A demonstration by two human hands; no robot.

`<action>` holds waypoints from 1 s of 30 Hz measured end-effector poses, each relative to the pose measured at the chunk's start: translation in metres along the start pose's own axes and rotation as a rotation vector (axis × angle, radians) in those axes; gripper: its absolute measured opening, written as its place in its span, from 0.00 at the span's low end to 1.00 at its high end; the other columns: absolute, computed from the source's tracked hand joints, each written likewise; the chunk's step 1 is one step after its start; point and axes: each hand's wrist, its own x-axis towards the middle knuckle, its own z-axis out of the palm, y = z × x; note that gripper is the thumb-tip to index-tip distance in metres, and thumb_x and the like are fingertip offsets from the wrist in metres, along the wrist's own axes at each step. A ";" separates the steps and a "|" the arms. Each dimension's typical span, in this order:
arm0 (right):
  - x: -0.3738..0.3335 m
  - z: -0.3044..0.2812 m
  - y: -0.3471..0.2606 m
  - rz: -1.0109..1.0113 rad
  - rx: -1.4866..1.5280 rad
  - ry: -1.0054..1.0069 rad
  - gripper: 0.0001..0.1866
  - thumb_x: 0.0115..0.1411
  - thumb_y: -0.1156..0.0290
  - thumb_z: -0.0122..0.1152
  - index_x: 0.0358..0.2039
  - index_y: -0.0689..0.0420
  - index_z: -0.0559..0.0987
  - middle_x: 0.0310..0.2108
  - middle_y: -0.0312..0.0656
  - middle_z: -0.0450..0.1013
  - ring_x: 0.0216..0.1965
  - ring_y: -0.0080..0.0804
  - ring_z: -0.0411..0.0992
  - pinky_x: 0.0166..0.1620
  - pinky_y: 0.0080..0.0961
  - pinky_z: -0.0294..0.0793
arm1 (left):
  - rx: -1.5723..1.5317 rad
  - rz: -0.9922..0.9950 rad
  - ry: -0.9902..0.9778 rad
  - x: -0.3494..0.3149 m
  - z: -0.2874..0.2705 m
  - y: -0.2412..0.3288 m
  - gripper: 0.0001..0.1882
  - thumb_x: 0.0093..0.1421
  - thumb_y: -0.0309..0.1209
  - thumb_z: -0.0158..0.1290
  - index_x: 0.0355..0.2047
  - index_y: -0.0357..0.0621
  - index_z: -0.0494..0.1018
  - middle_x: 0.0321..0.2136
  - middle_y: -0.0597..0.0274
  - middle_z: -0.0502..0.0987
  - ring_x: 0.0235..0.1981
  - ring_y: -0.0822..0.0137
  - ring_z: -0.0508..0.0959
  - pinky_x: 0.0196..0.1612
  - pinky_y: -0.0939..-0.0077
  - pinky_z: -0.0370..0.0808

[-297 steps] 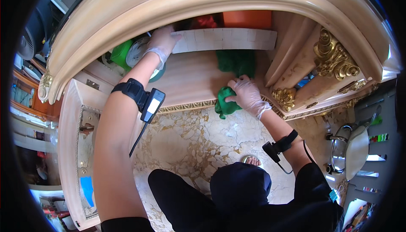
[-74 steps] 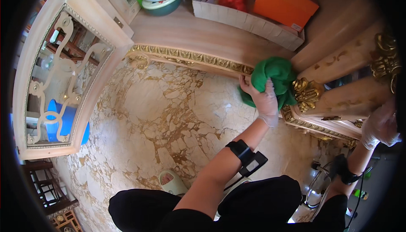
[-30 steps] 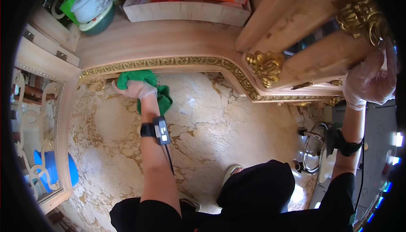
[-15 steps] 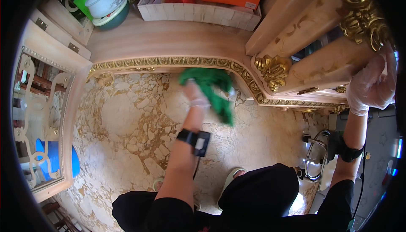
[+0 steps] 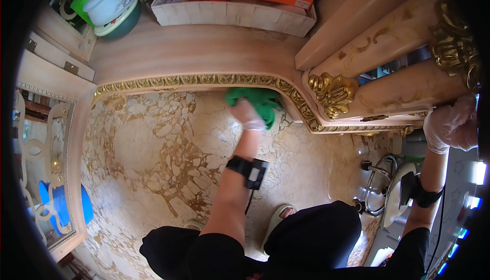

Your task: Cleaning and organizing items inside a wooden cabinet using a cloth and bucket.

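My left hand [image 5: 246, 114], in a thin see-through glove, is closed on a green cloth [image 5: 263, 104]. The cloth lies bunched against the underside of the cabinet's gold-carved lower edge [image 5: 199, 80], just above the marble floor; part of it is hidden behind that edge. At the far right, my right hand [image 5: 451, 126], also gloved, has its fingers curled beside the cabinet's right end, below a gold carved ornament [image 5: 457, 50]. What those fingers hold, if anything, cannot be made out.
On the cabinet shelf [image 5: 204, 50] stand a white woven box [image 5: 229, 14] with red and orange things, and stacked bowls [image 5: 112, 4] at the left. An open door [image 5: 76, 162] stands at left, a blue bin [image 5: 84, 203] behind it. A metal-framed stool [image 5: 375, 188] is at right.
My left hand has moved slightly right and down, the cloth now more bunched under the edge. The right hand has gone lower, away from the gold ornament. The view has shifted a little.
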 end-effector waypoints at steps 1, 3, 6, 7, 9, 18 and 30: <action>-0.002 0.002 -0.002 0.006 -0.001 -0.002 0.11 0.58 0.81 0.41 0.21 0.65 0.71 0.17 0.38 0.68 0.15 0.17 0.62 0.18 0.13 0.58 | -0.044 0.071 0.051 0.017 -0.011 0.031 0.14 0.59 0.23 0.47 0.47 0.40 0.66 0.38 0.61 0.74 0.33 0.71 0.75 0.36 0.76 0.76; 0.000 0.001 -0.003 0.000 -0.005 -0.013 0.10 0.57 0.82 0.42 0.20 0.65 0.71 0.16 0.37 0.68 0.15 0.17 0.61 0.18 0.13 0.58 | -0.133 0.160 0.106 0.041 -0.025 0.063 0.14 0.59 0.23 0.47 0.47 0.40 0.67 0.38 0.62 0.73 0.33 0.71 0.75 0.36 0.77 0.76; -0.002 0.003 -0.005 -0.003 -0.019 -0.035 0.10 0.55 0.84 0.42 0.20 0.64 0.70 0.15 0.36 0.67 0.15 0.17 0.61 0.18 0.13 0.57 | -0.180 0.132 0.052 0.082 -0.052 0.102 0.14 0.59 0.24 0.47 0.47 0.40 0.67 0.39 0.62 0.73 0.33 0.72 0.75 0.36 0.77 0.76; -0.004 0.004 -0.005 -0.004 -0.021 -0.040 0.10 0.54 0.84 0.42 0.19 0.64 0.70 0.15 0.35 0.66 0.14 0.17 0.61 0.18 0.13 0.56 | -0.173 0.109 0.025 0.090 -0.058 0.106 0.14 0.59 0.24 0.48 0.47 0.39 0.67 0.39 0.62 0.73 0.33 0.72 0.75 0.36 0.77 0.76; -0.006 0.005 -0.005 -0.005 -0.031 -0.048 0.09 0.53 0.86 0.43 0.19 0.64 0.70 0.15 0.35 0.65 0.14 0.17 0.60 0.18 0.13 0.56 | -0.145 0.082 -0.034 0.097 -0.065 0.099 0.14 0.59 0.24 0.48 0.47 0.39 0.67 0.39 0.62 0.73 0.33 0.72 0.75 0.36 0.77 0.75; -0.007 0.003 0.005 0.018 -0.069 -0.052 0.07 0.51 0.86 0.46 0.20 0.63 0.71 0.16 0.35 0.66 0.16 0.18 0.62 0.20 0.13 0.57 | 0.346 0.396 -0.161 0.061 -0.049 -0.015 0.15 0.58 0.25 0.49 0.46 0.39 0.67 0.40 0.62 0.73 0.34 0.72 0.75 0.37 0.78 0.75; -0.012 -0.008 0.023 0.035 -0.106 -0.117 0.04 0.54 0.76 0.52 0.28 0.64 0.74 0.25 0.42 0.73 0.25 0.23 0.69 0.28 0.14 0.67 | -0.036 -0.144 -0.268 0.083 -0.052 0.057 0.15 0.56 0.25 0.51 0.44 0.39 0.69 0.39 0.62 0.74 0.34 0.72 0.76 0.39 0.78 0.74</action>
